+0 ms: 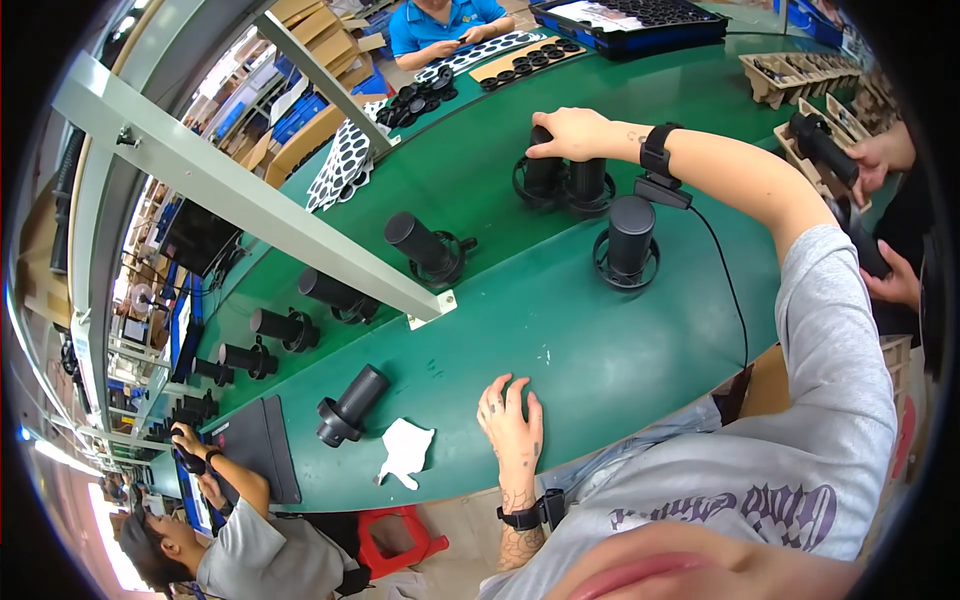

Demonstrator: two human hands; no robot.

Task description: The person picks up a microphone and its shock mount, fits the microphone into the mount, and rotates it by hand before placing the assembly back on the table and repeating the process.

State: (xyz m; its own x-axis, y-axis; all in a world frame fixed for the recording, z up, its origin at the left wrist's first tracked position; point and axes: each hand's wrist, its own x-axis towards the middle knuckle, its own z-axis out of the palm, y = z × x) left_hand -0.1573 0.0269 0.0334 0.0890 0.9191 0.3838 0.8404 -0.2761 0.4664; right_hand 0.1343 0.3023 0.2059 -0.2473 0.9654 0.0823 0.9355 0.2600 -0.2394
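Note:
My right hand [573, 135] reaches far out over the green table, its fingers closed around the top of a black cylindrical microphone [541, 178] in a ring-shaped mount. Right beside that one stands a second black microphone [588, 180], partly hidden by my hand. Nearer to me, a third microphone [630, 235] stands upright in its round mount. My left hand [513, 425] lies near the front edge of the table with its fingers spread, holding nothing. To its left are a crumpled white cloth [406, 453] and a tilted black microphone [354, 404].
A pale metal post [250, 190] slants across the table to a bolted foot. Several more microphones [415, 240] line up to the left. Another person's hand [880, 160] holds a black part by trays [780, 80] at right. Other workers sit far across and at left.

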